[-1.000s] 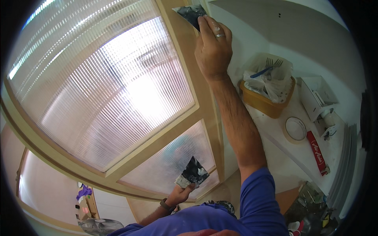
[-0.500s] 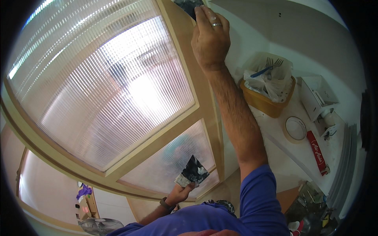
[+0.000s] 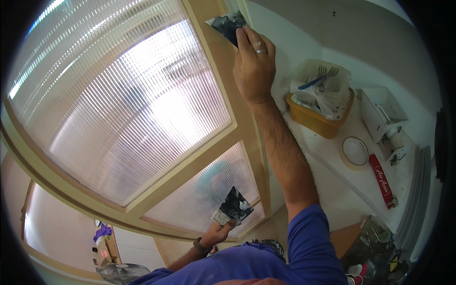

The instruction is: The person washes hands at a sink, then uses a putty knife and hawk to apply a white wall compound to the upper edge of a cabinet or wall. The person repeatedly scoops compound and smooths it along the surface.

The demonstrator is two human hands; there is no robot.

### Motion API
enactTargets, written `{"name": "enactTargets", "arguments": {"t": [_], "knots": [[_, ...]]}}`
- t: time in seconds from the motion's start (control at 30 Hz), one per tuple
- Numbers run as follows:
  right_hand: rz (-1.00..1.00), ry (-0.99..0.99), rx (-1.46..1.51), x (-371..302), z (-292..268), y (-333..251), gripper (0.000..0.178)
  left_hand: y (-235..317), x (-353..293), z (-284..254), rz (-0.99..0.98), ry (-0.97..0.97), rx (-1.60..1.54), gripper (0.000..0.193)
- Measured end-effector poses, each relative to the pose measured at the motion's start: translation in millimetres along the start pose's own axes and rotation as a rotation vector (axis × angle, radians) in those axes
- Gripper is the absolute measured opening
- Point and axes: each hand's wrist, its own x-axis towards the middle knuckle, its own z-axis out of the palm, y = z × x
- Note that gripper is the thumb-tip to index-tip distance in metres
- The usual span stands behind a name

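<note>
My right hand (image 3: 255, 66) is raised high and grips a dark putty knife (image 3: 229, 25) smeared with pale filler. Its flat blade lies against the upright of the wooden frame (image 3: 247, 111), near the top. Lower down, my left hand (image 3: 218, 232) holds a second putty knife (image 3: 232, 207), a dark square blade carrying lumps of whitish putty. That blade is held in front of the lower ribbed glass panel (image 3: 190, 199). A larger ribbed glass panel (image 3: 128, 104) fills the upper left, with bright light behind it.
On the white shelf at right stand a yellow tub (image 3: 318, 118) with a plastic bag and forks (image 3: 323, 76), and a white box (image 3: 380, 114). A masking tape roll (image 3: 345, 154) and a red strip (image 3: 381, 183) lie nearby. A fan (image 3: 122, 273) is at lower left, tools (image 3: 373, 237) at lower right.
My right hand has come down slightly with its putty knife, bringing more of the blade into view. My left hand and its knife have barely moved.
</note>
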Motion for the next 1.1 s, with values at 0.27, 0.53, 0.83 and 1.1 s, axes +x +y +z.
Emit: {"name": "enactTargets", "arguments": {"t": [0.27, 0.53, 0.83, 1.1], "knots": [[0.084, -0.073, 0.036, -28, -16, -5, 0.030, 1, -1, 2, -0.058, -0.042, -0.080, 0.032], [0.043, 0.021, 0.018, -25, -28, -4, 0.024, -5, -4, 4, -0.132, -0.030, -0.229, 0.030], [-0.052, 0.166, 0.022, 20, 15, 8, 0.022, -2, -7, 5, -0.104, -0.022, -0.158, 0.030], [-0.077, 0.210, 0.031, 39, 18, 3, 0.020, -12, -9, 3, -0.157, -0.023, -0.247, 0.031]]}}
